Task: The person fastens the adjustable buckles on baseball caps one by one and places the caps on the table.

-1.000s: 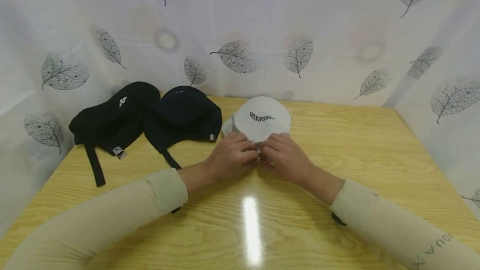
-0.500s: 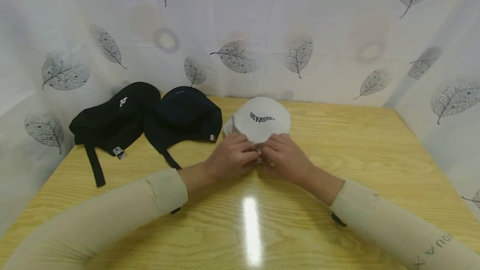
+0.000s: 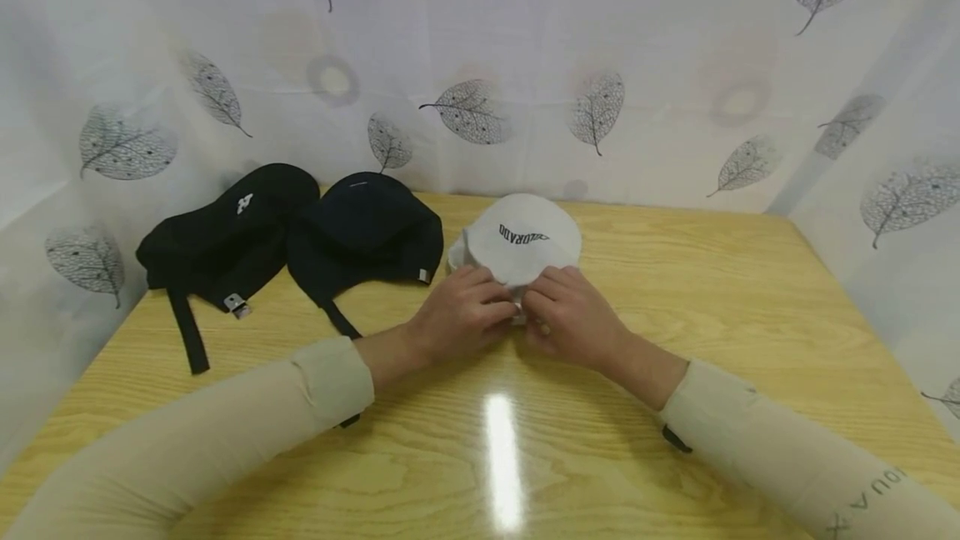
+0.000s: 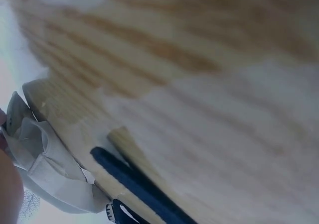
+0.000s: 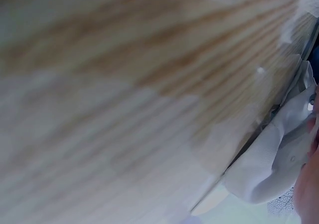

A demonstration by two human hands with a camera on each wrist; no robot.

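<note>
A white baseball cap (image 3: 525, 227) with dark lettering across its front lies on the wooden table, its near edge between both hands. My left hand (image 3: 467, 311) pinches that edge from the left, fingers curled. From the right, my right hand (image 3: 573, 315) pinches it close by, the fingertips of the two hands almost meeting. A small pale piece of the cap's strap shows between them; the rest is hidden by the fingers. In the right wrist view, the cap's grey-white fabric (image 5: 266, 157) folds beside the hand. The left wrist view has the cap (image 4: 55, 169) at its left edge.
Left of the white cap lies a navy cap (image 3: 367, 219) with a loose strap, overlapping a black cap (image 3: 232, 232) with a white emblem and hanging strap. A leaf-patterned curtain (image 3: 517, 40) stands behind the wooden table (image 3: 712, 298).
Both hands stay at the near edge of the white cap with only slight finger motion. The caps lie where they were.
</note>
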